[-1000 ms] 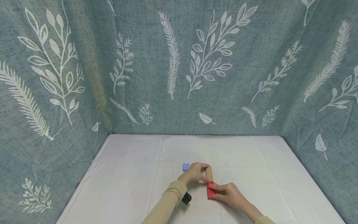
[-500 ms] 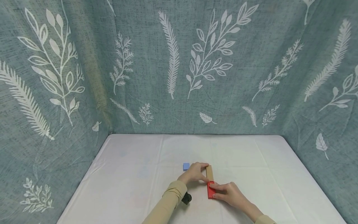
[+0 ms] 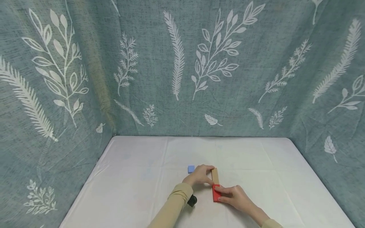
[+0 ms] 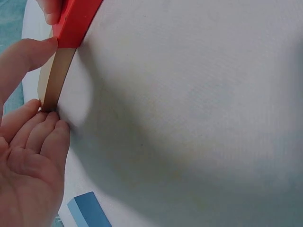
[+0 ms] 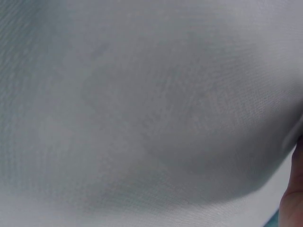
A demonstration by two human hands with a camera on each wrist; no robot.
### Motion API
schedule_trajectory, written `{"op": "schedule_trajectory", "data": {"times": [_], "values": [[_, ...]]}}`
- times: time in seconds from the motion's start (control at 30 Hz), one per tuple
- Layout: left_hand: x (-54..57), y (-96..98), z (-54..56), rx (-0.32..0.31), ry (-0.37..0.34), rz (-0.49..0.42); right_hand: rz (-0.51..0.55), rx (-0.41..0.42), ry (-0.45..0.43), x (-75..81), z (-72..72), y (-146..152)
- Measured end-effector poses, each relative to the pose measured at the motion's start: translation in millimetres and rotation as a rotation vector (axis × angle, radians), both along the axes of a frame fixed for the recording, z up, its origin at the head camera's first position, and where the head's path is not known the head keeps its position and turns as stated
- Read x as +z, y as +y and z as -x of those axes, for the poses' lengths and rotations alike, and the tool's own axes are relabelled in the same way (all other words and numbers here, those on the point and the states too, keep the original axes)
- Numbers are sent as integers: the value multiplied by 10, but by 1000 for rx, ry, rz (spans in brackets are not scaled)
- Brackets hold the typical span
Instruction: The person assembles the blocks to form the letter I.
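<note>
My left hand holds a plain wooden block by its two ends, fingers at the far end and thumb at the near one. In the left wrist view the thumb lies right by the seam where the wooden block meets a red block. The red block stands end to end with the wooden one, on the near side. My right hand pinches the red block from the right. The right wrist view shows mostly white cloth, with part of a finger at the right edge.
A small blue block sits on the white-covered table, behind and left of the left hand. A black device sits at the left wrist. Patterned green curtains surround the table at the back and sides.
</note>
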State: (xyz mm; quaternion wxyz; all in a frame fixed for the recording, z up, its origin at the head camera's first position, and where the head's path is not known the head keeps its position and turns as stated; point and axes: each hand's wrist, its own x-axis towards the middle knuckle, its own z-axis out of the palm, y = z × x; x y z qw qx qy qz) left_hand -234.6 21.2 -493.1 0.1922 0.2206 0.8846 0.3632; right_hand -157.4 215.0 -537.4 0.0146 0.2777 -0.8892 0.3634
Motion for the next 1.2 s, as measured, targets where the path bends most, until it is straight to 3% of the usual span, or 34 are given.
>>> {"op": "schedule_trajectory", "data": {"times": [0.23,0.53,0.9,1.2], "values": [[-12,7,14,7,-15,0,21,3,-9,30,3,5],[-54,-18,0,12,-17,0,45,-68,-193,88,18,-41],[-25,-52,-10,6,-14,-10,81,-112,-269,110,32,-65],[-21,-39,-25,21,-11,6,191,-293,-279,115,73,-128]]}}
